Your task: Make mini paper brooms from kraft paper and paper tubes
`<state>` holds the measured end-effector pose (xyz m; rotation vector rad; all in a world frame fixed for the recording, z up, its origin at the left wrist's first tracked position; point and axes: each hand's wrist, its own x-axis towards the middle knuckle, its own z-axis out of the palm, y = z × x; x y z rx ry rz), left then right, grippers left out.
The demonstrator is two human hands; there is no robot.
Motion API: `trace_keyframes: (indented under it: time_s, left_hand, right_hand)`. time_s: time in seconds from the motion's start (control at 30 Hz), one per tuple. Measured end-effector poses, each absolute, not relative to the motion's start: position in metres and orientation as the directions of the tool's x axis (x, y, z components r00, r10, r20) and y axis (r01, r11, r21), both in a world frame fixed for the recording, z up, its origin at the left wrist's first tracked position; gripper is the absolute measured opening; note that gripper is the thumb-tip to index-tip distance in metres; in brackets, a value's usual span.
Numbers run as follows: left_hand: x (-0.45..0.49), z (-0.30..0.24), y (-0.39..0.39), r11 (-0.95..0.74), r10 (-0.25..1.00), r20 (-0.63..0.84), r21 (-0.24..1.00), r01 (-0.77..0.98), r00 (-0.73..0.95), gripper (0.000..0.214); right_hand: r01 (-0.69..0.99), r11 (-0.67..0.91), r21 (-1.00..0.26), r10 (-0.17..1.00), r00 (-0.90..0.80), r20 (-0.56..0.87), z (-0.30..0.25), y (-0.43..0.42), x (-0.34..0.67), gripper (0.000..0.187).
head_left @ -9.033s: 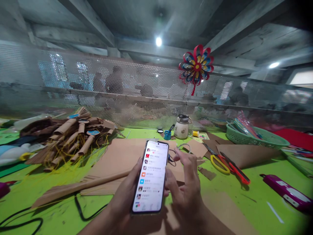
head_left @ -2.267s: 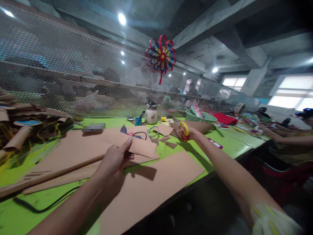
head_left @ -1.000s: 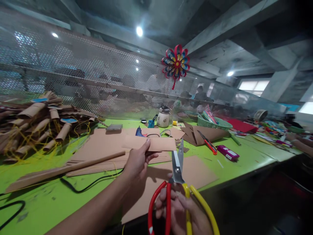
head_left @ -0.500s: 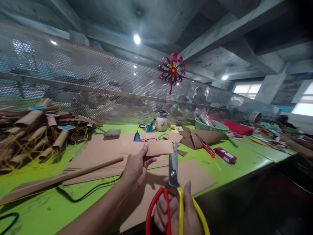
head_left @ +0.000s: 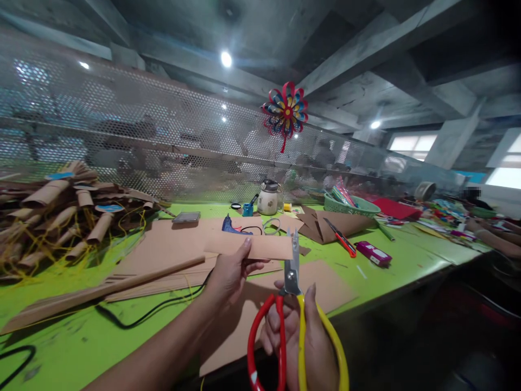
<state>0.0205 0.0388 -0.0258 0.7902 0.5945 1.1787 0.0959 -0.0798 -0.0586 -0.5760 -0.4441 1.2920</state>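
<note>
Between the thumb and fingers of my left hand is a strip of brown cardboard, held level above the table. My right hand grips a pair of scissors with one red and one yellow handle, pointing up and away from me. The blades stand slightly apart at the strip's right end; whether they bite into it I cannot tell. Beneath both hands lies a large brown sheet. Just behind the strip are a blue glue gun and a roll of tape.
Rolled cardboard tubes with yellow string are heaped at left. A long cardboard piece and a black cable lie nearer. Right of the scissors are a utility knife, a purple box and a green basket. A jug stands behind.
The scissors have risen slightly, and their blades now stand slightly apart beside the strip's right end. The strip has shifted a little to the right in my left hand.
</note>
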Motion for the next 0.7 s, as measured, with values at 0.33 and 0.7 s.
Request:
trace_keyframes:
  time_s: [0.33, 0.7]
  left_hand:
    - [0.011, -0.027, 0.055, 0.094, 0.989, -0.038, 0.906, -0.414, 0.139, 0.014]
    - [-0.003, -0.026, 0.076, -0.004, 0.997, 0.036, 0.905, -0.425, 0.068, 0.024]
  right_hand:
    - [-0.195, 0.017, -0.981, 0.972, 0.234, -0.030, -0.031, -0.052, 0.163, 0.053]
    - [0.952, -0.267, -0.151, 0.920, 0.298, 0.253, -0.006, 0.091, 0.324, 0.031]
